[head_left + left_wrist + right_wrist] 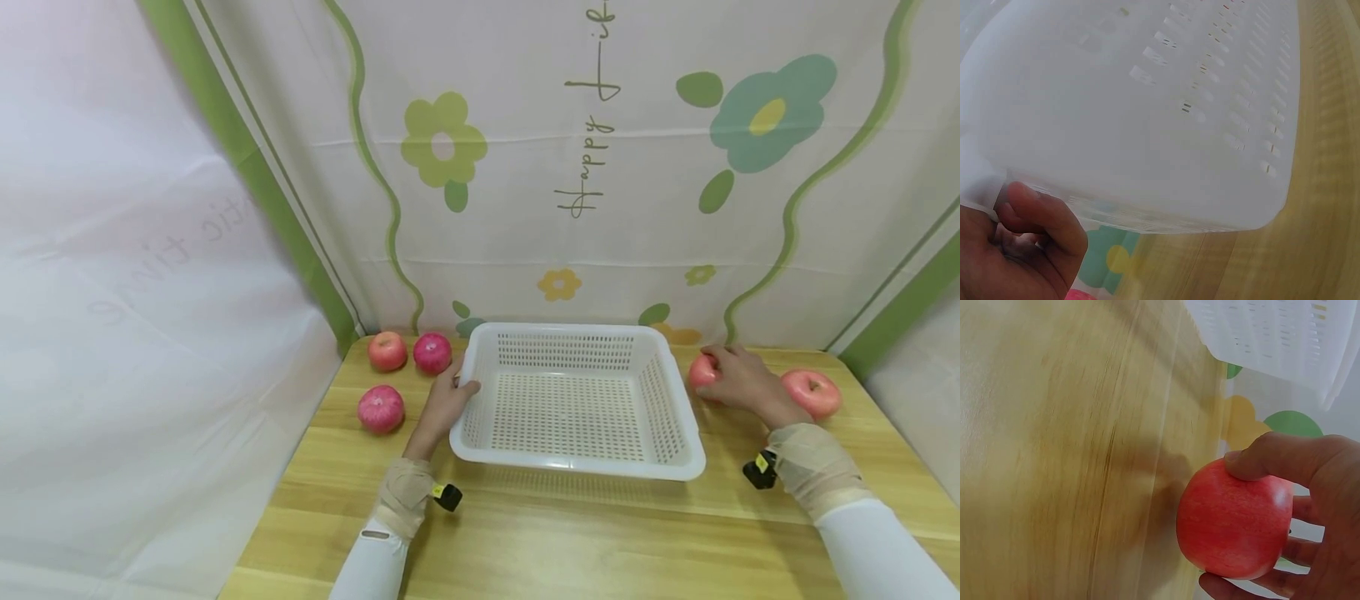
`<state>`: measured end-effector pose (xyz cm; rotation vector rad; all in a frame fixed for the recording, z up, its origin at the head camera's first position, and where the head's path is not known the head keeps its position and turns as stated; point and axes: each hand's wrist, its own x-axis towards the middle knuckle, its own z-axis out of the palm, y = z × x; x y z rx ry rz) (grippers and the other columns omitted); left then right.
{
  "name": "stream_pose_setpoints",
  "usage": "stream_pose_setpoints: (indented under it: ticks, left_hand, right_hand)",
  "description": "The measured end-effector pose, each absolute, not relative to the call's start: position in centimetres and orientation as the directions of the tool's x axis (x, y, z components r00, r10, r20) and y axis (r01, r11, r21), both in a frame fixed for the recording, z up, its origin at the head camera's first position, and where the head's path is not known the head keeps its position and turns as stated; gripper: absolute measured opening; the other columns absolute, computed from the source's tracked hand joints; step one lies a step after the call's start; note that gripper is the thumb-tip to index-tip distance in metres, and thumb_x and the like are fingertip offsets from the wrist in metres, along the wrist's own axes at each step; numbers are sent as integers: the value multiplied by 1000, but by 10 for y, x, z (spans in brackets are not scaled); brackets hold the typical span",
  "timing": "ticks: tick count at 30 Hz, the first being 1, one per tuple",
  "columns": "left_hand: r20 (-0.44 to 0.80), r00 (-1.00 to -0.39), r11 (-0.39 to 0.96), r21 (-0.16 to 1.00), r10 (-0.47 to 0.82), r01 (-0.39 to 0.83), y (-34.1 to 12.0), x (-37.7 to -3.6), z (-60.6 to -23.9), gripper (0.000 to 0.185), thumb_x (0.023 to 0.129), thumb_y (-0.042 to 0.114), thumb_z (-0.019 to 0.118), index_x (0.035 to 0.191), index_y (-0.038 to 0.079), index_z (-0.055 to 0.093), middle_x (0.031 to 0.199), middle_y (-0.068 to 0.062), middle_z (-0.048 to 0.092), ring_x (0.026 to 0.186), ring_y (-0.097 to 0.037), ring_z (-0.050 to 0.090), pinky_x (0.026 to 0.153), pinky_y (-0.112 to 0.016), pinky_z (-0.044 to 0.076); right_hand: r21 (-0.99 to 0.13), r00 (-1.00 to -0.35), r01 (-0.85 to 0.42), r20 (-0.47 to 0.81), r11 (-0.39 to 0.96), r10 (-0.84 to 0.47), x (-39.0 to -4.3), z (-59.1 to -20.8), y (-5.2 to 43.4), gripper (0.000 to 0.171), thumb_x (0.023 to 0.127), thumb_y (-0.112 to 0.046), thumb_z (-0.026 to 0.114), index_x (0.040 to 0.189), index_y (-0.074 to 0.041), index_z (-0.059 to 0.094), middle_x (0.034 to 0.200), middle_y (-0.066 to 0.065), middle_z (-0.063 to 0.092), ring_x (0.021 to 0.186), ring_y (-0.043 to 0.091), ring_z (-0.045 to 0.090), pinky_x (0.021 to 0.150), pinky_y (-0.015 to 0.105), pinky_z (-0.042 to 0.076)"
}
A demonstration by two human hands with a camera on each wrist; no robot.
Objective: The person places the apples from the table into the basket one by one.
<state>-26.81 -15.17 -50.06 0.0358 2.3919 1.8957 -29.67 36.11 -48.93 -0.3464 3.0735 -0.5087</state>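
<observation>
A white plastic basket (570, 463) with slotted walls stands at the middle of the table, nothing inside it. My left hand (446, 403) grips its left rim, thumb over the edge; in the left wrist view curled fingers (1054, 225) show at the rim beside the basket wall (1116, 125). To the right of the basket, my right hand (746, 383) holds a red apple (702, 373). The right wrist view shows the thumb and fingers wrapped round that apple (1235, 519). Another apple (812, 394) sits just right of the right wrist.
Left of the basket lie a light red apple (387, 352) and two deep pink round fruits, one at the back (432, 354) and one nearer (381, 409). A printed cloth (510, 225) hangs behind the wooden table (540, 542), close to the basket's far side.
</observation>
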Motion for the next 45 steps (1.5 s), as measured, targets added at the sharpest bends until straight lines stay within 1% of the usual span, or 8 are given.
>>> stream_pose_setpoints:
  ticks: [4,10,15,20,27,31,36,45]
  left_hand:
    - [-56,-996,229,973,72,-38,-152,-268,-501,68,105,14,59,169,16,33,133,-29,67,110,-41,74,82,-48,67]
    - [-53,-996,227,973,67,-36,-152,-268,-502,69,105,15,58,169,15,32,129,-30,68,108,-42,75,83,-48,67]
    - [-40,-997,226,974,65,-25,-151,-267,-501,69,105,14,58,169,14,32,130,-31,69,108,-43,75,82,-47,67]
    - [-24,-998,228,974,65,-8,-150,-267,-500,70,103,12,58,168,12,32,129,-33,68,108,-44,75,78,-46,68]
    - [-28,-997,227,974,69,-12,-151,-267,-502,70,104,13,58,169,11,31,132,-33,67,110,-44,74,81,-48,67]
    - [-31,-998,233,972,61,-16,-151,-267,-502,70,104,13,58,168,11,32,131,-32,68,108,-42,75,81,-48,67]
    - [-42,-998,243,970,54,-28,-151,-267,-501,70,103,15,59,168,12,32,129,-29,69,105,-37,76,79,-45,68]
    - [-40,-998,242,970,58,-25,-151,-267,-501,70,103,15,59,168,10,32,132,-30,68,107,-37,75,80,-45,68]
  right_hand:
    - [-319,-976,-215,34,923,-216,-294,-487,360,80,86,-32,79,146,13,49,142,46,48,121,68,48,97,79,46]
    - [-318,-980,-194,26,928,-196,-290,-482,358,82,90,-34,77,150,11,46,146,46,44,128,67,44,100,80,44]
    - [-318,-982,-182,18,930,-186,-288,-477,356,81,91,-34,75,152,9,45,149,44,41,130,67,41,101,81,43]
    - [-312,-983,-180,21,933,-183,-286,-473,354,79,91,-34,74,152,8,46,149,43,41,129,67,41,100,80,43]
    - [-302,-984,-175,25,937,-176,-284,-470,352,80,91,-34,74,153,7,45,150,43,40,130,68,40,100,82,43]
    - [-290,-985,-173,25,941,-173,-284,-465,352,80,91,-35,73,153,6,44,150,43,40,130,68,40,99,82,43]
    - [-285,-984,-180,33,941,-178,-282,-460,350,82,91,-35,74,155,6,44,151,43,40,130,69,40,100,83,42]
    - [-280,-977,-212,61,936,-204,-277,-447,342,83,90,-33,77,155,6,43,151,43,41,128,69,42,95,81,45]
